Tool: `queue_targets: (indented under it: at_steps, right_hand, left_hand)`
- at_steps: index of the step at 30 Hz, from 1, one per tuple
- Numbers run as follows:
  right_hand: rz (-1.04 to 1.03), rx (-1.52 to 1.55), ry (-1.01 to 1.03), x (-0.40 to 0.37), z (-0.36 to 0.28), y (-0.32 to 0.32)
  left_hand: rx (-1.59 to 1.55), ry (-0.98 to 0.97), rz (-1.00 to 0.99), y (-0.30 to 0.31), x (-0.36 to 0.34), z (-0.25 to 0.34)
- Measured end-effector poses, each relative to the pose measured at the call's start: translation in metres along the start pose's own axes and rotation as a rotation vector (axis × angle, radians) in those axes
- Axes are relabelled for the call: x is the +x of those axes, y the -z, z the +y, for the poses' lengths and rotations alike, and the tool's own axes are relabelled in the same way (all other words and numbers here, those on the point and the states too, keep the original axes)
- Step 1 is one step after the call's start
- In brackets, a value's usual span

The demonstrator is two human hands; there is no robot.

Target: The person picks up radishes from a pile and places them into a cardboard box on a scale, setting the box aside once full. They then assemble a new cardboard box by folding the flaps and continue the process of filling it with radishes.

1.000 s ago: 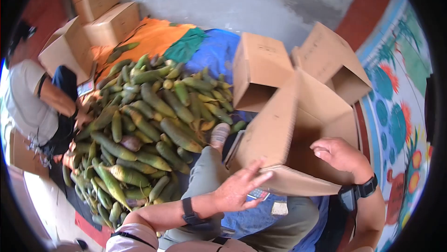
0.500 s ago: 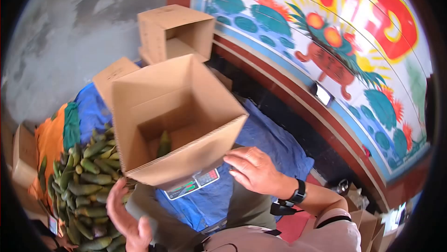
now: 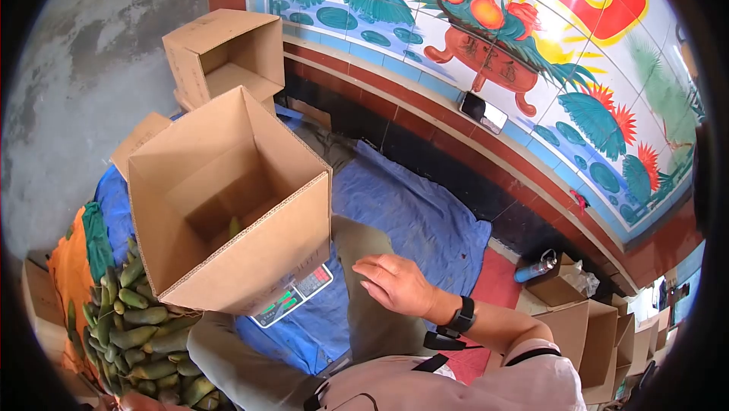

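My right hand [image 3: 395, 283], with a dark watch on its wrist, hangs over my knee to the right of the box. Its fingers are loosely bent and hold nothing. A large open cardboard box [image 3: 258, 259] stands in front of me on a scale [image 3: 296, 293] with a lit green display. The tip of a green vegetable [image 3: 235, 226] shows inside it. At the bottom left edge, a blurred bit of skin [image 3: 140, 402] looks like my left hand, near the pile of green vegetables [image 3: 148, 316]. Its fingers cannot be made out.
Another open box [image 3: 182, 54] lies on its side behind the large one. A blue tarp [image 3: 425, 206] covers the floor. A phone [image 3: 484, 112] rests on the ledge of the painted tile wall. A bottle [image 3: 535, 267] and more cartons [image 3: 585, 335] are at the right.
The view has swung to the right, so the box and pile appear further left. My right hand is now apart from the box. My left hand has dropped to the bottom edge.
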State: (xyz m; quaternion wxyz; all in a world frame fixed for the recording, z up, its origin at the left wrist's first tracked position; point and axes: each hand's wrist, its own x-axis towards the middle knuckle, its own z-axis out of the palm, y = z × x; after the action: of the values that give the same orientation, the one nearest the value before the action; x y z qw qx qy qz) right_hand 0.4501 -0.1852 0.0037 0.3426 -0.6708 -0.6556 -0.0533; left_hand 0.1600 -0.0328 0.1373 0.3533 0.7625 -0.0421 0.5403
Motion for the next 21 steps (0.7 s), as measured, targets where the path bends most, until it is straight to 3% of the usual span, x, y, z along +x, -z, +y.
queue_targets:
  at_steps: [14,21]
  right_hand:
    - [-0.063,0.041,0.007,-0.013,0.01,-0.019]
    - [-0.097,0.023,0.004,-0.016,0.011,-0.029]
  left_hand:
    - [-0.076,-0.068,-0.076,0.003,0.015,0.028]
    - [-0.128,-0.065,-0.02,-0.014,0.033,0.035]
